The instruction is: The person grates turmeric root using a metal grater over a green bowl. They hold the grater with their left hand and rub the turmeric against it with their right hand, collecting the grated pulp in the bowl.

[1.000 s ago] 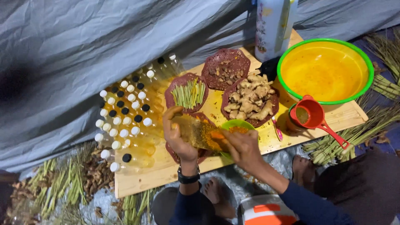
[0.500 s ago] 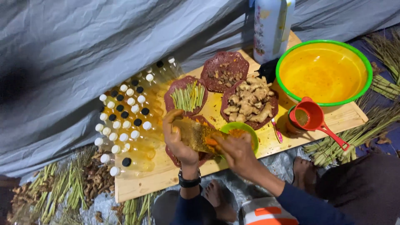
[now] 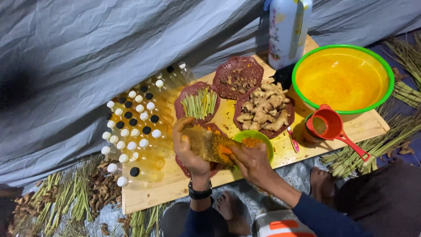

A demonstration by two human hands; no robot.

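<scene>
**Grating an orange root over a small green bowl**

Gripping a flat metal grater (image 3: 209, 144), the left hand (image 3: 187, 149) has its fingers curled round the far end and holds it tilted down toward the small green bowl (image 3: 258, 139). The right hand (image 3: 251, 161) is closed, fingertips pinching a small orange piece against the lower end of the grater; the piece itself is mostly hidden by the fingers. Compared with the frames a second and half a second earlier, the right hand sits lower on the grater, nearer the bowl, consistent with a downstroke; orange pulp already lies in the bowl. The grater hangs above a dark red woven plate (image 3: 206, 163) at the near middle of the wooden board (image 3: 184, 184). Farther off lie plates of green stalks (image 3: 199, 103) and ginger roots (image 3: 263, 110); capped bottles (image 3: 131, 131) stand left, a large yellow basin (image 3: 343, 79) and a red funnel (image 3: 328, 125) right.
</scene>
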